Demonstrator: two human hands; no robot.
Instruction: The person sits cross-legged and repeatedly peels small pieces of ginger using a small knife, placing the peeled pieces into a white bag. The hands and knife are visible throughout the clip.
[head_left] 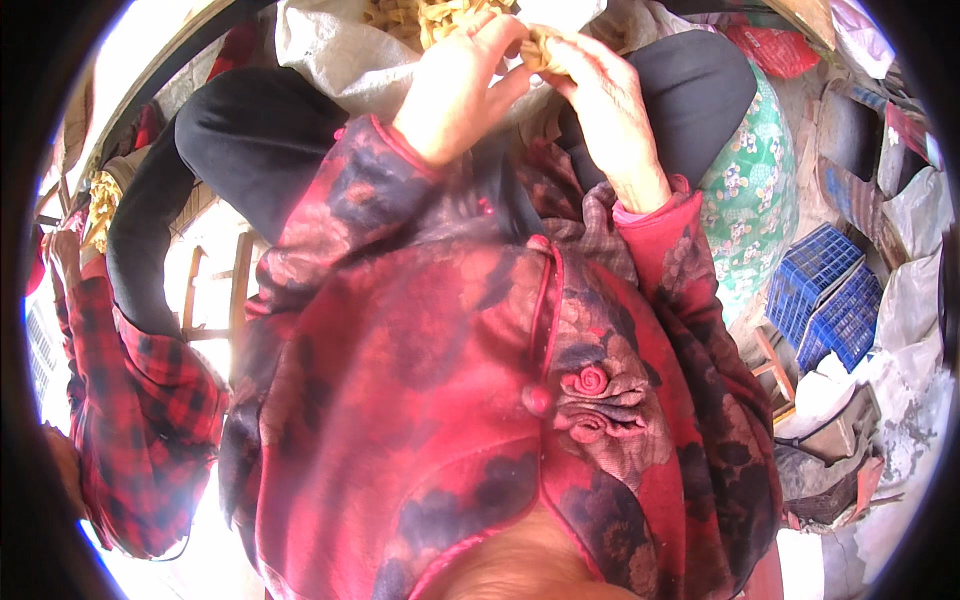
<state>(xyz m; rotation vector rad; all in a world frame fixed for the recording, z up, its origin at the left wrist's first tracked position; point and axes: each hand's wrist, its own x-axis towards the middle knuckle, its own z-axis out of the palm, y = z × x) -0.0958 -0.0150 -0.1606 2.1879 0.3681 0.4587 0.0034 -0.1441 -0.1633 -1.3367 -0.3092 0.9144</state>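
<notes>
So, red floral jacket [400,350] on the wearer is the reference; all places go off it. Both hands are out past its front edge, close together. Right hand [605,100], beyond the jacket's right side: thumb and fingers closed on a bunched tan strip [543,48]. Left hand [465,85], beyond the jacket's left side: fingers bent toward the strip's left end, thumb held apart from them; can't tell if it pinches the strip or just touches it. The strip sits straight out from the jacket, between the two hands.

More tan strips [455,15] lie past the left hand, farther from the jacket, next to a white sack [345,55]. Dark trousers [250,130], knees bent, show on both sides beyond the jacket. Right of the jacket: green flowered cloth [755,190], then blue crates [820,290], count unclear. Far right beyond the jacket, a red bag [775,50]. Left of the jacket: a wooden frame [240,280], then a co-worker in a checked shirt [150,400], hand near another tan bunch [102,208].
</notes>
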